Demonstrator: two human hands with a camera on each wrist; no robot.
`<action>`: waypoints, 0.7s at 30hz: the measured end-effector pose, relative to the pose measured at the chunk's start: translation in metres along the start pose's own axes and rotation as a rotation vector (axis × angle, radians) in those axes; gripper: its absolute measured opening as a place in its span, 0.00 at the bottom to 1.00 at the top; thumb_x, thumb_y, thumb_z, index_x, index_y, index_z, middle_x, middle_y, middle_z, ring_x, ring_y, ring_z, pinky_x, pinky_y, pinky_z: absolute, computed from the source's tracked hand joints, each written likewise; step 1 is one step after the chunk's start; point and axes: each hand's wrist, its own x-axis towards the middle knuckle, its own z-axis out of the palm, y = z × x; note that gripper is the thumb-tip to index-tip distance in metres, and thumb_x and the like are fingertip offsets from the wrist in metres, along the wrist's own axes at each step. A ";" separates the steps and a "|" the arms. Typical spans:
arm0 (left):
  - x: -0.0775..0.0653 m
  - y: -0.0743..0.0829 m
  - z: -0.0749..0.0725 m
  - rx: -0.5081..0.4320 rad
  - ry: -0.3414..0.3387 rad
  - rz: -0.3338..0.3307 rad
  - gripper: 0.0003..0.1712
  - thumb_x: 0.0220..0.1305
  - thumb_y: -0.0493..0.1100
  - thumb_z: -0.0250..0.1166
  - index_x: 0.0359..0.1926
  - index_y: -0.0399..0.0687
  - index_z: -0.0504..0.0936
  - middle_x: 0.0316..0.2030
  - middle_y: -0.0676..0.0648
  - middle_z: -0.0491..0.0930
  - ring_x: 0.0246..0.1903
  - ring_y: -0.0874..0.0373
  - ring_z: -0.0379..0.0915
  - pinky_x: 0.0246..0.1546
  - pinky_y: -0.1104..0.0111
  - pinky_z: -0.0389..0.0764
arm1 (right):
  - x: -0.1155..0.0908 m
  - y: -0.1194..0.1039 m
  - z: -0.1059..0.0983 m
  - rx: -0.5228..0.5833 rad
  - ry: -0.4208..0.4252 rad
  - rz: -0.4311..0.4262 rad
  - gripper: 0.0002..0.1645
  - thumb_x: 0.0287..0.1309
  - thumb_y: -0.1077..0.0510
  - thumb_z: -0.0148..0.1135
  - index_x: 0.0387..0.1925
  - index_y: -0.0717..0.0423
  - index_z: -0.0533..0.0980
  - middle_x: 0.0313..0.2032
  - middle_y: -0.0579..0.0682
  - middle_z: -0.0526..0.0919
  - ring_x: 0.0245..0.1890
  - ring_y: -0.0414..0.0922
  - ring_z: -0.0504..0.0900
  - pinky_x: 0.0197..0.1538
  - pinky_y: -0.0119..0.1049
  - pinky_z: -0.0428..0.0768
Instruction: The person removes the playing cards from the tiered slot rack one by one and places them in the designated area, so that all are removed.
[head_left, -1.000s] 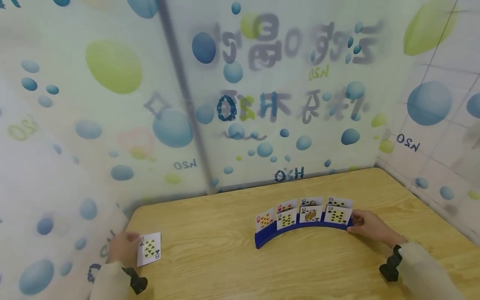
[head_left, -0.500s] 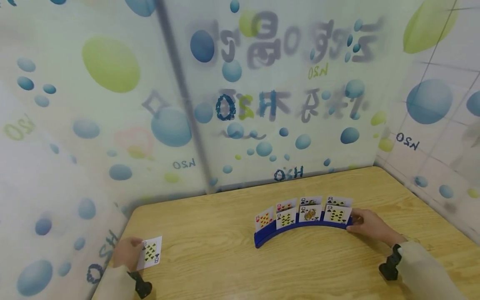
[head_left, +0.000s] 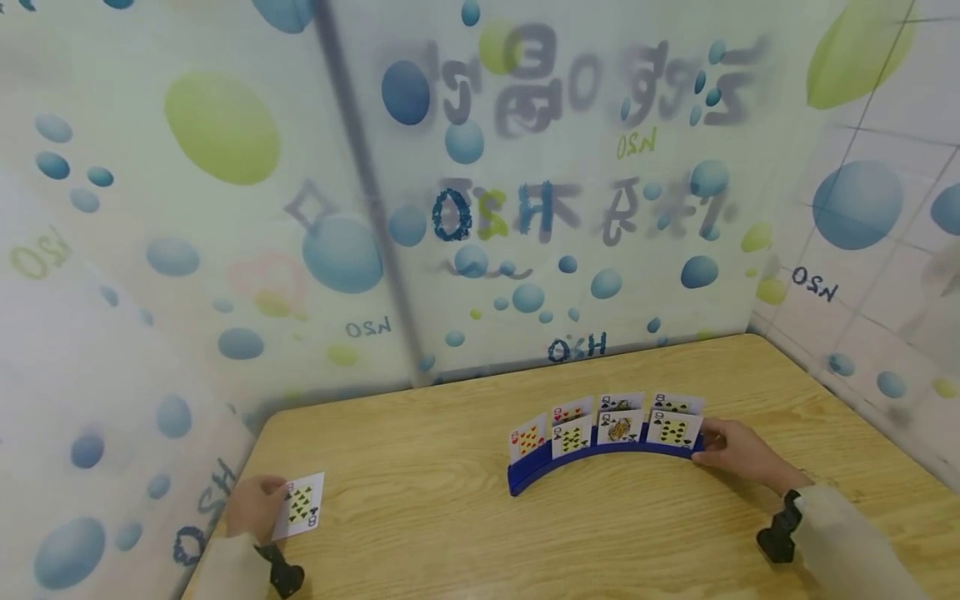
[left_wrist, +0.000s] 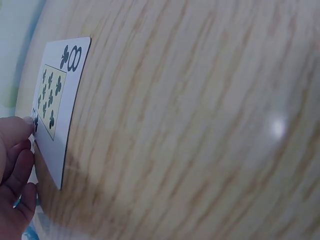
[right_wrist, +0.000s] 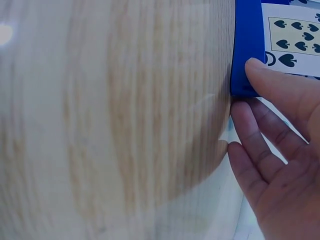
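Note:
At the table's left edge, my left hand pinches an eight of clubs playing card by its near-left part. The left wrist view shows the thumb at one corner of the card's face, and the card tilted close over the wood. On the right stands a curved blue card holder with playing cards upright in two rows. My right hand grips its right end. In the right wrist view the thumb lies on the blue front beside a spade card, and the other fingers curl below the end.
The light wood table has a rounded back edge and meets printed curtain-like walls behind and at the sides. Other cards in the holder include a heart card at its left and a face card near its middle.
My left hand and the eight of clubs shifted slightly right and down early on, the card turning a little, then held still. My right hand stays at the holder's end.

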 end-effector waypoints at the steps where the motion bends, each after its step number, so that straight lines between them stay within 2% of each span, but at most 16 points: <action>1: 0.000 -0.001 0.000 0.002 0.000 -0.006 0.11 0.59 0.34 0.58 0.40 0.27 0.77 0.34 0.33 0.77 0.36 0.41 0.72 0.35 0.52 0.69 | 0.000 0.000 0.000 0.002 0.000 -0.001 0.28 0.47 0.60 0.68 0.48 0.73 0.71 0.36 0.54 0.79 0.33 0.45 0.76 0.34 0.39 0.75; 5: -0.002 -0.002 -0.001 -0.001 0.000 -0.017 0.13 0.60 0.35 0.57 0.41 0.27 0.76 0.36 0.32 0.77 0.37 0.41 0.71 0.37 0.51 0.69 | 0.002 0.000 0.002 0.000 -0.001 0.002 0.28 0.47 0.60 0.68 0.48 0.73 0.71 0.37 0.55 0.79 0.33 0.46 0.76 0.34 0.39 0.75; 10: -0.003 0.005 -0.010 -0.071 -0.044 0.038 0.18 0.63 0.39 0.51 0.47 0.29 0.74 0.44 0.30 0.74 0.44 0.38 0.69 0.42 0.49 0.69 | 0.001 -0.001 0.001 -0.012 0.001 0.015 0.28 0.47 0.61 0.68 0.47 0.74 0.71 0.37 0.56 0.79 0.35 0.47 0.77 0.36 0.42 0.76; 15: -0.010 0.035 -0.022 -0.123 -0.063 0.189 0.19 0.65 0.42 0.52 0.50 0.31 0.74 0.46 0.31 0.74 0.46 0.39 0.69 0.44 0.49 0.69 | -0.001 -0.003 -0.002 -0.019 0.005 0.012 0.26 0.48 0.61 0.68 0.46 0.73 0.71 0.36 0.56 0.79 0.35 0.48 0.77 0.36 0.43 0.76; 21: -0.026 0.077 -0.024 -0.206 -0.030 0.423 0.14 0.64 0.40 0.57 0.45 0.35 0.78 0.39 0.39 0.78 0.38 0.48 0.73 0.38 0.57 0.73 | -0.002 -0.006 -0.001 -0.027 0.011 0.008 0.25 0.47 0.62 0.68 0.46 0.73 0.72 0.35 0.55 0.79 0.34 0.47 0.76 0.36 0.42 0.76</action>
